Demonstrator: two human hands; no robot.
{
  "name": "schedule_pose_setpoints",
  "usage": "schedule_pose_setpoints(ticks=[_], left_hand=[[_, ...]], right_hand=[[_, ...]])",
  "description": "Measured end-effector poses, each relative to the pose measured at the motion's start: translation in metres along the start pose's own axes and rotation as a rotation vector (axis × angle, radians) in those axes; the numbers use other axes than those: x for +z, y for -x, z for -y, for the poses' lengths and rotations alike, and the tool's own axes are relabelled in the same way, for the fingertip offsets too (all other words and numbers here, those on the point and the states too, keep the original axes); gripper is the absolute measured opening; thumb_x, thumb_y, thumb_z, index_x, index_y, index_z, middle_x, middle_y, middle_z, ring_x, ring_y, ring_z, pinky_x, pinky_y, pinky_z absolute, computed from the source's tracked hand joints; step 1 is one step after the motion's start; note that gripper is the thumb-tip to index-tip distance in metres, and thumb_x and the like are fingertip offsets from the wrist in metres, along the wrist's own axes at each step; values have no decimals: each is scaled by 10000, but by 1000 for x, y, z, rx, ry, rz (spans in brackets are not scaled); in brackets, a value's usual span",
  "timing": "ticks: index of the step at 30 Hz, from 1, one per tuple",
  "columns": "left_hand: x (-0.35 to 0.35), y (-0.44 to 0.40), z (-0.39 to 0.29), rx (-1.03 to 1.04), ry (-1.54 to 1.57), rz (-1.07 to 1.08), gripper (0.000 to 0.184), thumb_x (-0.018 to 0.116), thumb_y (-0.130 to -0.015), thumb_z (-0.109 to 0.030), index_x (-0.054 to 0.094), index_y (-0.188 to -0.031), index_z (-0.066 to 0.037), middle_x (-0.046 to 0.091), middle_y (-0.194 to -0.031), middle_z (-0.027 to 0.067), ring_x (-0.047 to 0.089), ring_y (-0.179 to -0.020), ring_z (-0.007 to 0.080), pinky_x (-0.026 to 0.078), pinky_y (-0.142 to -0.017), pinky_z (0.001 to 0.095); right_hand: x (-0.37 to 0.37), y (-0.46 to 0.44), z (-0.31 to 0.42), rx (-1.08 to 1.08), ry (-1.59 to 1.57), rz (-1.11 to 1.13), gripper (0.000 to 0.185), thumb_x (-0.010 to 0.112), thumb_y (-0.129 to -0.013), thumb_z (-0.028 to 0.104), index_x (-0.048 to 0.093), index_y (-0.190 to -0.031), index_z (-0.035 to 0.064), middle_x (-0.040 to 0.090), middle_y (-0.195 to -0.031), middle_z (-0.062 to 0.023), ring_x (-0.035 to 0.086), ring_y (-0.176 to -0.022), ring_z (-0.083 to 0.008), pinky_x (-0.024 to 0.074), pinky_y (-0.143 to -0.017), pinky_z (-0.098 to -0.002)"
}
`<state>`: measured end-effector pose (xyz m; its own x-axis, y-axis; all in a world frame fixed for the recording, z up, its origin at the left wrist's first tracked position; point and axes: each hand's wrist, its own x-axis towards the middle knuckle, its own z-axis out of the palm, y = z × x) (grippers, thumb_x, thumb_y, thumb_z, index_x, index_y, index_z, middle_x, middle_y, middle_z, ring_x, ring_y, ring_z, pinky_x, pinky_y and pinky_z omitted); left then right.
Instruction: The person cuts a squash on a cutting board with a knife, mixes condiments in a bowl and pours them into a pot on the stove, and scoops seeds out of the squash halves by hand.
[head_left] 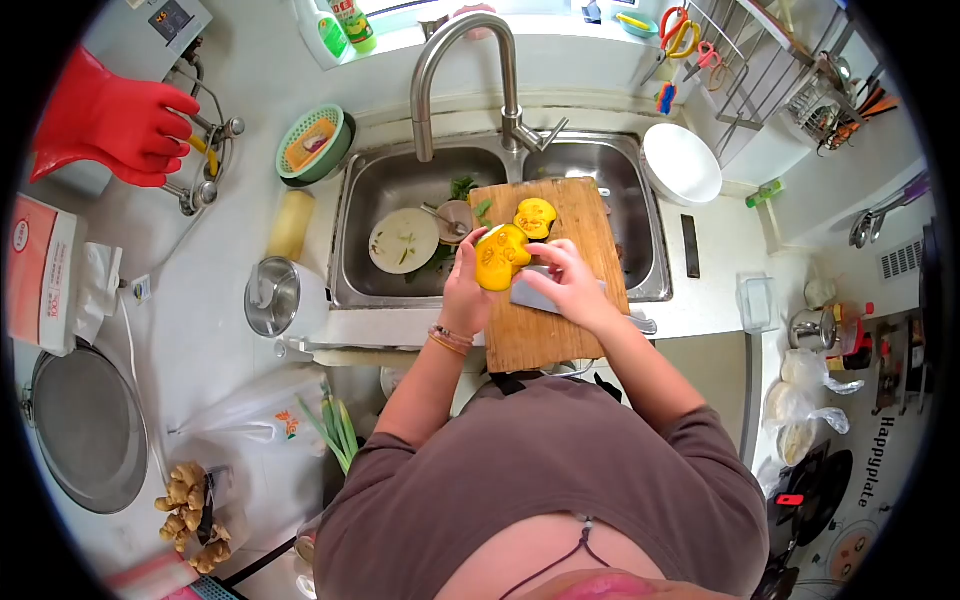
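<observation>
My left hand (468, 285) is closed around a yellow pumpkin half (497, 262), its seeded cut face turned up. The fingertips of my right hand (572, 285) are at that half's right edge, with the thumb spread below. Behind it, the other pumpkin half (535, 217) lies cut side up on the wooden cutting board (588, 225). A knife (535, 290) lies flat on the board, its blade partly under my right hand and its handle pointing right. The board rests across the double sink (340, 250).
A plate (404, 241) with green scraps and a small bowl (455, 220) sit in the left basin. The faucet (465, 60) arches behind the board. A white bowl (682, 164) stands right of the sink; a steel pot (275, 297) and a green basket (312, 145) stand left.
</observation>
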<state>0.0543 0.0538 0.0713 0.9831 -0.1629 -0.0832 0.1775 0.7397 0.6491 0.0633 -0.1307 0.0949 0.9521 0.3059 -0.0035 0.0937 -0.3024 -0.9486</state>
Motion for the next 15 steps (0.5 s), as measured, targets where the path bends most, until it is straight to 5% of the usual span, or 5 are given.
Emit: schedule_pose_setpoints(ticks=[7,15], left_hand=[[4,3,12,190,-103,-28,531,381,-990,-469,325,-1368,-101,511,-1289,101,525,-1187,226,457,-986,363],[-8,1,-7,148,-49,26,563,367,-984,-495,323,-1372,-88,509,-1294,106,518,-1198,224,447,-998,360]], right_hand=[[48,-25,-5,-82,165,-87,756,808,-725,355,491,-1328,27,360,-1104,-115,382,-1056,-233,370,-943,-302],[49,-42,15,-97,290,-12,772,850,-647,384,554,-1236,-18,362,-1192,-162,354,-1149,-327,339,-1012,-406]])
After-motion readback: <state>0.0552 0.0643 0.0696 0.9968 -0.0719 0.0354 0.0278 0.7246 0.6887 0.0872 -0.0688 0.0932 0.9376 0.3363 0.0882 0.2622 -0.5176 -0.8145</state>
